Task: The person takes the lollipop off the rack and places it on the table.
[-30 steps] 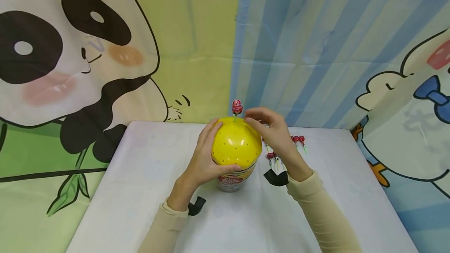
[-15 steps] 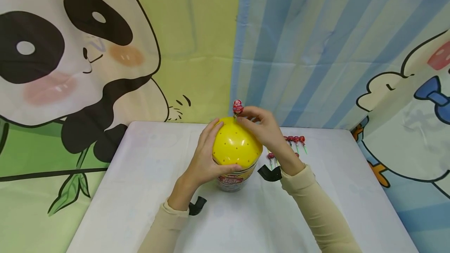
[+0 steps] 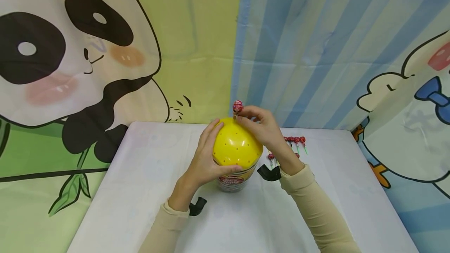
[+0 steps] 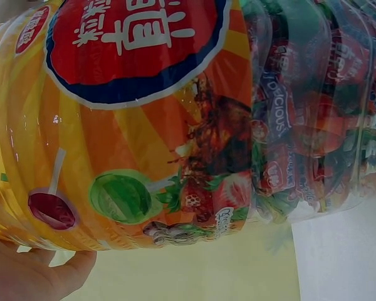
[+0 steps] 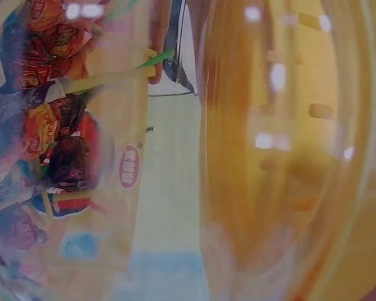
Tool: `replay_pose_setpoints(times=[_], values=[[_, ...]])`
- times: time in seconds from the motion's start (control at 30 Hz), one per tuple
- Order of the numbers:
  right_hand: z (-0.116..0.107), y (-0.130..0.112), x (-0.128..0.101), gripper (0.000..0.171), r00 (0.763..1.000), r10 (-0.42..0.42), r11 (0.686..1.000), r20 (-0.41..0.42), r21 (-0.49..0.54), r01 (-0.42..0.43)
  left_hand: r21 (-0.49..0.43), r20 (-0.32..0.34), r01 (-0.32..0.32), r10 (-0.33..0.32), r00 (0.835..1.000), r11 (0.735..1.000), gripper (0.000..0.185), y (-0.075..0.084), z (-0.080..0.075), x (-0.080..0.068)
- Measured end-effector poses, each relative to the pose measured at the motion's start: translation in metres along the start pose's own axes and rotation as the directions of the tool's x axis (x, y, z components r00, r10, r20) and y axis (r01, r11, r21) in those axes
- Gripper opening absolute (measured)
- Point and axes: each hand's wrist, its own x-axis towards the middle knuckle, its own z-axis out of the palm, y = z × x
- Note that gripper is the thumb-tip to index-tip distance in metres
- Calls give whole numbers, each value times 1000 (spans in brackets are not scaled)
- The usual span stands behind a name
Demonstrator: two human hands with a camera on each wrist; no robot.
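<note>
Right hand (image 3: 264, 128) now drawn in from its spread, hovering pose of a second ago, fingertips closed in a pinch on the stick of the red-wrapped lollipop (image 3: 237, 107) standing at the top far side of the yellow dome lid (image 3: 237, 146); barely any shift over the last half second, which reads as the lollipop being seated in, or steadied at, one of the lid's holes, though the hole itself is hidden behind the dome. Left hand (image 3: 205, 160) curled around the near left flank of the lid, thumb across the lower front, gripping it just as before. Candy jar (image 3: 231, 179) upright in the middle of the white surface (image 3: 147, 190), between the two cream sleeves. Lid glossy, round, dotted with small holes; below it a clear, ribbed plastic body with an orange and red label, seen close in the left wrist view as packed with wrapped lollipops (image 4: 313, 125) and printed with candy pictures. Right wrist view mostly filled by the translucent yellow lid wall, pale sticks showing through the jar beside it. Loose lollipops (image 3: 294, 140) lying on the surface just right of the jar, behind the right wrist. Cartoon panda and striped backdrop behind.
</note>
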Motion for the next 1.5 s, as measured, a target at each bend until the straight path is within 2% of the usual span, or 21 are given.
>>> replay_pose_setpoints(times=[0.3,0.4,0.8,0.97,1.23,1.5], values=[[-7,-3,-1,13,995,-80,997,-60,-4,80,13,-4,-2,2,1000,1000,115,0,1,1],[-11,-4,-5,13,994,-77,997,-79,-14,76,12,-8,-4,4,1000,1000,116,0,1,1],[-46,19,-39,16,986,48,994,-158,-89,-63,14,-20,8,-8,1000,1000,119,0,2,1],[-66,39,-55,19,975,104,983,-194,-129,-131,13,-21,5,-5,1000,1000,118,0,2,1],[-94,66,-79,27,947,194,959,-254,-154,-238,5,-19,16,-16,1000,1000,119,0,1,0],[-114,94,-104,35,915,248,926,-318,-202,-321,-2,-17,16,-16,1000,1000,119,1,1,1]])
